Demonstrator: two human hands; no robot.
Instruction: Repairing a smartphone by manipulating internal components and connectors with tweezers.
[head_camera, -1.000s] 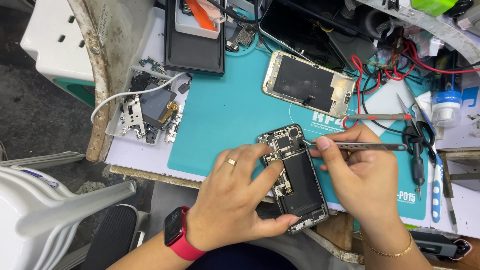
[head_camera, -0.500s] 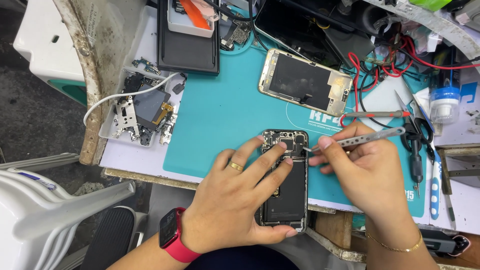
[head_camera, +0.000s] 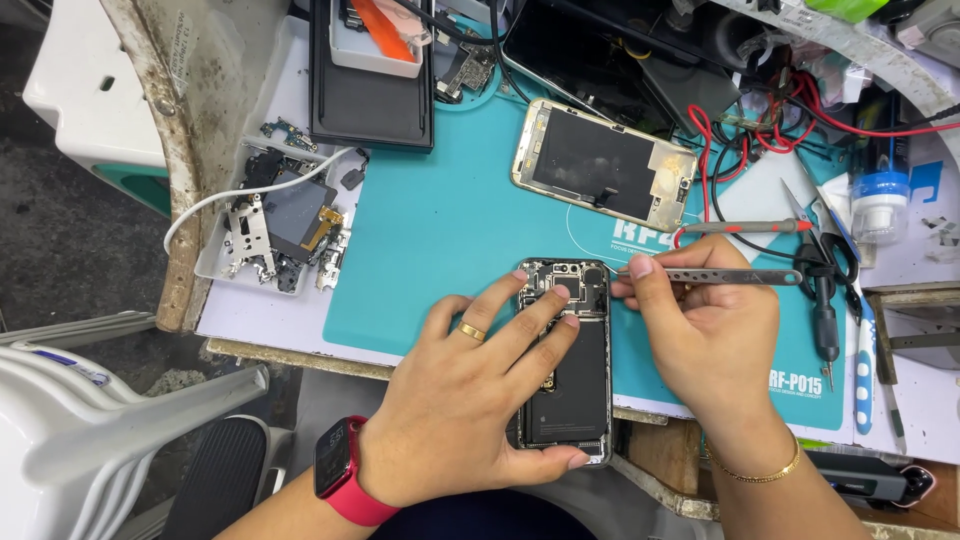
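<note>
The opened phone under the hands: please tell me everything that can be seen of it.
The opened phone lies flat, back cover off, at the near edge of the teal mat, its lower end past the mat's edge. A large black battery fills the lower part; small boards and metal shields sit at the top inside a dark frame. The left hand holds it, fingers across the upper half and thumb at the bottom. The right hand brings metal tweezers to its top right corner.
</note>
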